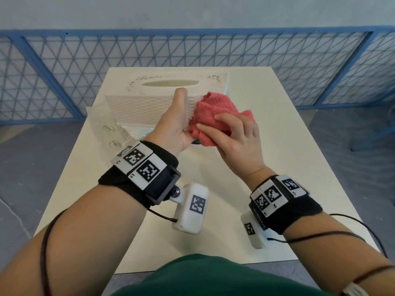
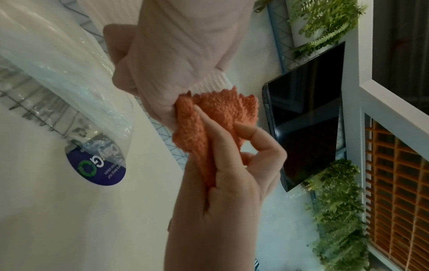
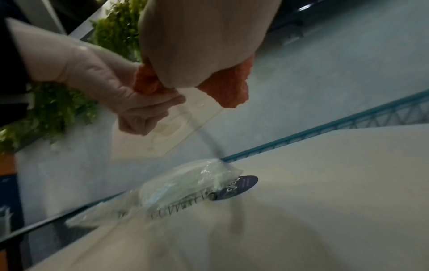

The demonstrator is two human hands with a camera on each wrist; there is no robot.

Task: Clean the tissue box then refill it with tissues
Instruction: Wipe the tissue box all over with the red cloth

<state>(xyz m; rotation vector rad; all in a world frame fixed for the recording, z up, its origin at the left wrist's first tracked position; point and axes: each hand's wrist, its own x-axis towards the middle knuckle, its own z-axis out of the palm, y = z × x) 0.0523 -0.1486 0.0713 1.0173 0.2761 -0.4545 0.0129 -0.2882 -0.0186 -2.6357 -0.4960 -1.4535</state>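
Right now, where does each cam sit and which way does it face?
Head: above, facing down at table; both forearms, left hand gripping tissue box, right hand on red cloth.
Left wrist: along the palm; both hands, cloth.
Right wrist: under the hand, blurred; tissue pack below.
Shared: cloth, both hands.

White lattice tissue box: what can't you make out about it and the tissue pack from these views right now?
- White lattice tissue box, head view: its inside through the oval slot is too washed out to tell if empty; the red fluffy cloth covers its near right corner.
- Left hand: fingers hidden under the box.
- Clear plastic tissue pack, right wrist view: motion-blurred; printing unreadable.
- Right hand grips the cloth.
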